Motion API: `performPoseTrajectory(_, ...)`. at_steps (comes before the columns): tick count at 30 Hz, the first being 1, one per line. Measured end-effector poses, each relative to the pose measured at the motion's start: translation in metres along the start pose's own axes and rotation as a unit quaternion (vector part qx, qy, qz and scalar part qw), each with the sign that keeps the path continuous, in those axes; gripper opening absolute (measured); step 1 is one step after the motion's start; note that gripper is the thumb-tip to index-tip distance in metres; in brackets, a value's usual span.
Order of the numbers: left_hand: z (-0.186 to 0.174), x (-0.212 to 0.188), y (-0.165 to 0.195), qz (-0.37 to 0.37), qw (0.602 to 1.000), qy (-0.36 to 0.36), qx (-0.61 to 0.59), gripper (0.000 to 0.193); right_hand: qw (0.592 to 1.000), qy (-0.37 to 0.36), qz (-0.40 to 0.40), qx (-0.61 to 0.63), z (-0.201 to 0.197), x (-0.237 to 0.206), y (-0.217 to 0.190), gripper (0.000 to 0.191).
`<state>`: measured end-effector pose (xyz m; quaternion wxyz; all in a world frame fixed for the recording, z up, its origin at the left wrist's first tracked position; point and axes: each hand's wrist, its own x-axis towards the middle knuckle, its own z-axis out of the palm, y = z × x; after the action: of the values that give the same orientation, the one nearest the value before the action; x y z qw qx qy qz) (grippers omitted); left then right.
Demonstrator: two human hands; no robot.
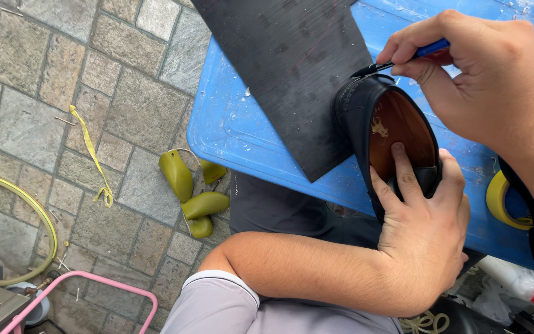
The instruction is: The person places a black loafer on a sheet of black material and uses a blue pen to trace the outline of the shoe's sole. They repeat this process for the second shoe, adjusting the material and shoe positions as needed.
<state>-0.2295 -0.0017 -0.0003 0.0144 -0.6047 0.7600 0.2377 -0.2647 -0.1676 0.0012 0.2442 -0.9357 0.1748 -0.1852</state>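
A black leather shoe (356,105) with a brown insole lies on a dark rubber sheet (292,68) atop a blue plastic table (236,130). My left hand (421,229) presses down on the shoe, with fingers inside its opening on the insole. My right hand (483,74) pinches a thin blue-handled tool (431,48), like a pen or small brush. Its dark tip touches the shoe's heel rim at the far edge.
Olive-green shoe lasts (193,192) lie on the stone-tiled floor left of the table. A yellow strip (94,154), a yellow-green hose (26,210) and a pink tube frame (94,291) are on the floor. A yellow tape roll (499,198) and a red-capped white bottle (520,284) sit at the right.
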Motion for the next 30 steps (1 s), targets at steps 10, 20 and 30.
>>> performPoseTrajectory(10, 0.002, -0.003, 0.001, -0.011, 0.999, 0.024, -0.022, 0.081, 0.999, 0.032, 0.016, 0.011, -0.001, -0.007, 0.0, 0.014)
performPoseTrajectory(20, -0.001, -0.002, -0.003, 0.004, 0.999, -0.01, -0.03, 0.073, 0.997, 0.016, -0.052, 0.056, -0.003, -0.022, 0.023, 0.017)
performPoseTrajectory(30, -0.001, 0.003, -0.011, 0.027, 0.997, -0.059, -0.046, 0.075, 0.993, 0.016, -0.062, 0.097, -0.002, -0.027, 0.03, 0.023)
